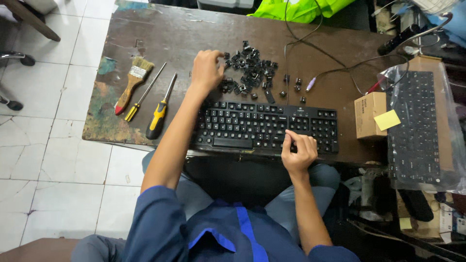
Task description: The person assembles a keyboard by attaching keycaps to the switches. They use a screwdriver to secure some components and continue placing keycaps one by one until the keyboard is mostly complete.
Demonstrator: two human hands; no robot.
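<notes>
Your left hand (pixel 206 70) curls its grip over loose keycaps (pixel 250 73); your right hand (pixel 298 150) presses fingers together onto the keyboard (pixel 264 127).

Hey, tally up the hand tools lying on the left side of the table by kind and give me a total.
Paintbrush: 1
Screwdrivers: 2, a thin one with a yellow handle and a thicker one with a yellow and black handle
Total: 3

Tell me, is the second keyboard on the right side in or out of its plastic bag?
In. The second keyboard lies inside a clear plastic bag, whose glossy film covers its keys and bunches at the top.
</notes>
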